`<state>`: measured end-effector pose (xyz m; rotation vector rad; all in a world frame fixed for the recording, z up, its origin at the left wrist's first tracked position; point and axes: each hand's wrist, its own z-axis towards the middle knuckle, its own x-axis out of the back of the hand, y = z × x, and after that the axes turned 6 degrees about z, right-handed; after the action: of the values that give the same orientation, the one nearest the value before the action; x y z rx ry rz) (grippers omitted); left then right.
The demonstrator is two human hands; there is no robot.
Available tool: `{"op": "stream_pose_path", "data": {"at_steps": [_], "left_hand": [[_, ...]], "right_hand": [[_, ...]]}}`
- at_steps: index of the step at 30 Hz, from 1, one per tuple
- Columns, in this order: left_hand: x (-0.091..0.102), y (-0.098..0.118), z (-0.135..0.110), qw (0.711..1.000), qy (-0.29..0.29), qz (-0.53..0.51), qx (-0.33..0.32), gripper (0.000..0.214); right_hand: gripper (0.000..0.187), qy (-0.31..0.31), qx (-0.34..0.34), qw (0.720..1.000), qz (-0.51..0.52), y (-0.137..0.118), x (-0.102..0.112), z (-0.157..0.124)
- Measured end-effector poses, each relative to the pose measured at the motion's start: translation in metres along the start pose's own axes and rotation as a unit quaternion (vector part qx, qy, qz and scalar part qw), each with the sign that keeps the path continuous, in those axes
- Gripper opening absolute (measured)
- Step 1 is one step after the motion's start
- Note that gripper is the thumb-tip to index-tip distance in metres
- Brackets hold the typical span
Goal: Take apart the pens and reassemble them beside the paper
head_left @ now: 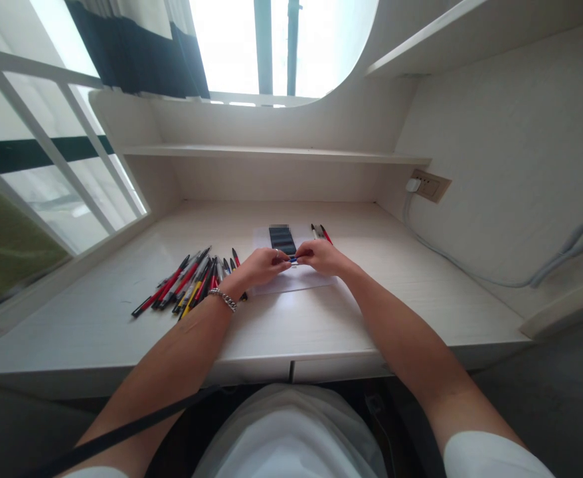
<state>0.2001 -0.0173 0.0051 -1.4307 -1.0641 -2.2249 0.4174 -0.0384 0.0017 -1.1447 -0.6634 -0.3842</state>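
Observation:
My left hand (264,264) and my right hand (322,256) meet over a white sheet of paper (291,279) in the middle of the desk. Both pinch a small blue pen (293,259) between their fingertips. A dark phone (282,239) lies on the paper just beyond the hands. Several red, black and yellow pens (186,282) are spread in a pile to the left of my left wrist. Two or three more pens (320,231) lie beyond my right hand.
The white desk (122,318) sits in an alcove with a shelf (271,154) above and a window behind. A wall socket (428,184) with a white cable (471,269) is on the right wall. A white railing (47,153) stands at the left.

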Motion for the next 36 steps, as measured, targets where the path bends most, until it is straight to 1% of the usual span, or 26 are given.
{"op": "stream_pose_path", "data": {"at_steps": [3,6,9,13,20,24,26,28,32,34,36], "left_hand": [[0.001,-0.002,0.0,1.0,0.021,0.009,0.014,0.031],[0.003,-0.005,0.001,0.998,0.041,0.005,0.053,0.031],[0.003,-0.008,0.001,0.996,0.048,-0.018,0.071,0.031],[0.001,-0.01,0.002,0.996,0.044,-0.033,0.068,0.029],[-0.001,-0.011,0.002,0.996,0.047,-0.051,0.059,0.03],[-0.001,-0.013,0.002,0.996,0.046,-0.052,0.058,0.029],[-0.002,-0.014,0.002,0.996,0.048,-0.052,0.06,0.029],[-0.002,-0.013,0.002,0.996,0.049,-0.049,0.061,0.029],[0.0,-0.009,0.0,0.996,0.054,-0.049,0.058,0.028],[0.001,-0.007,-0.001,0.996,0.053,-0.047,0.059,0.027],[0.001,-0.006,-0.001,0.996,0.05,-0.038,0.057,0.026]], "right_hand": [[0.019,0.029,-0.001,0.999,0.043,-0.002,-0.003,0.001],[0.017,0.042,-0.02,0.999,0.01,-0.003,-0.003,0.001],[0.011,0.024,-0.03,0.998,-0.045,-0.004,-0.006,0.0],[0.015,0.008,-0.032,0.995,-0.092,-0.006,-0.013,-0.001],[0.014,-0.014,-0.028,0.991,-0.127,-0.005,-0.02,0.0],[0.013,-0.02,-0.021,0.99,-0.138,-0.006,-0.021,0.0],[0.013,-0.008,-0.009,0.99,-0.143,-0.007,-0.018,0.0],[0.013,0.025,0.002,0.991,-0.134,-0.009,-0.012,0.0],[0.014,0.102,0.003,0.993,-0.066,-0.014,-0.002,0.0],[0.013,0.118,0.008,0.992,-0.041,-0.016,0.0,-0.001],[0.012,0.116,0.02,0.993,-0.029,-0.017,-0.002,-0.001]]}}
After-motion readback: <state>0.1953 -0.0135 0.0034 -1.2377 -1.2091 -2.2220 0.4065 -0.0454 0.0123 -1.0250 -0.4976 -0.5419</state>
